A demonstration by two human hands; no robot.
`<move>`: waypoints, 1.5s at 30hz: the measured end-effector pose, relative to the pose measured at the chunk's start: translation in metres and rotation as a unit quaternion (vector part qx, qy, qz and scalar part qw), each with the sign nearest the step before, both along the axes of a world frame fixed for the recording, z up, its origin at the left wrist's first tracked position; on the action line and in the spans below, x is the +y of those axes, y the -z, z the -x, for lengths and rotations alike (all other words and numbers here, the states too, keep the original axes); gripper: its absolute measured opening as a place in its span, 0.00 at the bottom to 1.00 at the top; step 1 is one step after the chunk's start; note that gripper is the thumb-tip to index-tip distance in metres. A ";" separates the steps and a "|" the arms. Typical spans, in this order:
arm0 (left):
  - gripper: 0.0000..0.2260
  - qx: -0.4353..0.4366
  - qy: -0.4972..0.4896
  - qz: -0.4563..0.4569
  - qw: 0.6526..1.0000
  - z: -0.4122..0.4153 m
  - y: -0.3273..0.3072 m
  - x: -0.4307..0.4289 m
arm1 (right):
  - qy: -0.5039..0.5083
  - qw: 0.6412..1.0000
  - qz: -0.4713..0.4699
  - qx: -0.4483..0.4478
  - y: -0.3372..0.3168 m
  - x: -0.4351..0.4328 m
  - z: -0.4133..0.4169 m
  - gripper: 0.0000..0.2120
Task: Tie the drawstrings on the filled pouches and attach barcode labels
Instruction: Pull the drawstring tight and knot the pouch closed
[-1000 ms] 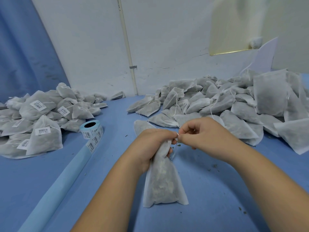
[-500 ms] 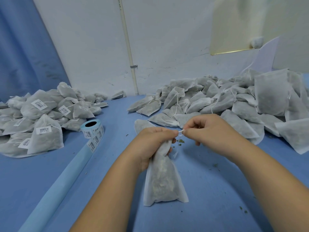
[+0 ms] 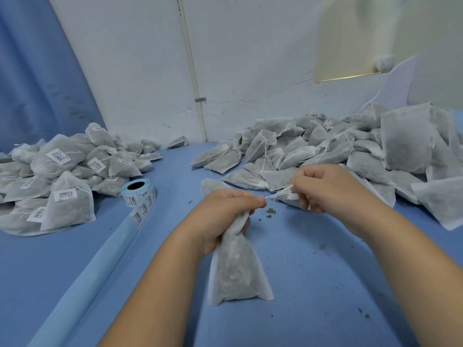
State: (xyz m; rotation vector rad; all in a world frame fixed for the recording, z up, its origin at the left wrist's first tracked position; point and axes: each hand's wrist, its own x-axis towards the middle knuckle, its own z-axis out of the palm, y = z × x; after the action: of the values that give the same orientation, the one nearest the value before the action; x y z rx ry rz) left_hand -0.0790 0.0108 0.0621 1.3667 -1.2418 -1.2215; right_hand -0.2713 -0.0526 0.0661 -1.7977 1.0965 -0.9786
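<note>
Across the bottom of the view, the blue table cover (image 3: 325,284) is taking up most of the space, with a white wall (image 3: 250,58) standing behind it and a blue curtain (image 3: 37,83) hanging at the far left. Over on the right, a big heap of pouches (image 3: 350,151) is sprawling along the table toward the wall, loose strings trailing out of it. On the left, a smaller heap of labeled pouches (image 3: 62,176) is sitting with barcode stickers showing on several of them.

Front and center, the filled pouch (image 3: 235,271) is resting bottom-down on the table and tilting a bit, with dried greenish stuff showing through the white fabric. The left hand (image 3: 225,214) is gripping its bunched neck, fingers curled tight round the fabric. The right hand (image 3: 328,189) is sitting just beside it, a little higher, fingers curled in and pinching the white drawstring (image 3: 278,194), which is stretching taut between the two hands.

The barcode label roll (image 3: 139,194) is lying near the left heap, with a strip of labels trailing off it toward the camera. Tiny green herb crumbs (image 3: 270,210) are lying scattered on the table just under the string.
</note>
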 end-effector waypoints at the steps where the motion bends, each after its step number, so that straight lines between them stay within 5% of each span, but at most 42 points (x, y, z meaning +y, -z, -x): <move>1: 0.06 -0.001 0.000 0.002 1.000 -0.001 0.000 0.000 | 0.005 1.000 0.005 0.008 0.001 -0.001 0.001 0.14; 6: 0.12 -0.006 -0.007 -0.003 1.000 -0.005 -0.001 0.000 | -0.033 0.995 -0.046 -0.082 0.002 0.001 -0.002 0.08; 12: 0.11 0.003 0.021 0.003 1.000 -0.003 0.000 0.001 | -0.169 0.902 -0.215 -0.335 0.001 0.014 -0.023 0.10; 21: 0.09 0.028 0.044 0.022 0.998 -0.004 -0.001 0.000 | -0.229 0.830 -0.319 -0.396 -0.002 0.020 -0.025 0.05; 25: 0.13 0.018 0.016 0.014 1.000 -0.010 0.002 -0.002 | -0.222 0.849 -0.363 -0.314 -0.005 0.014 -0.015 0.03; 33: 0.05 0.014 0.007 0.008 1.000 -0.018 0.002 -0.005 | -0.196 0.864 -0.392 -0.247 -0.004 0.007 -0.006 0.03; 37: 0.13 0.007 -0.017 0.012 1.000 -0.020 0.004 -0.006 | -0.166 0.881 -0.378 -0.229 -0.003 0.008 -0.009 0.02; 42: 0.10 0.182 -0.072 -0.009 0.981 -0.020 0.004 -0.007 | -0.025 0.934 -0.261 -0.244 0.007 0.008 -0.024 0.06; 45: 0.07 0.233 -0.072 -0.012 0.970 -0.020 0.003 -0.008 | 0.005 0.969 -0.172 -0.175 0.012 0.018 -0.038 0.07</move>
State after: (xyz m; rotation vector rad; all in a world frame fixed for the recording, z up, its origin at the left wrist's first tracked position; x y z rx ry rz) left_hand -0.0594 0.0031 0.0596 1.0804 -0.7872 -1.3579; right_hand -0.2330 -0.0349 0.0538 -1.2834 0.9817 -0.9960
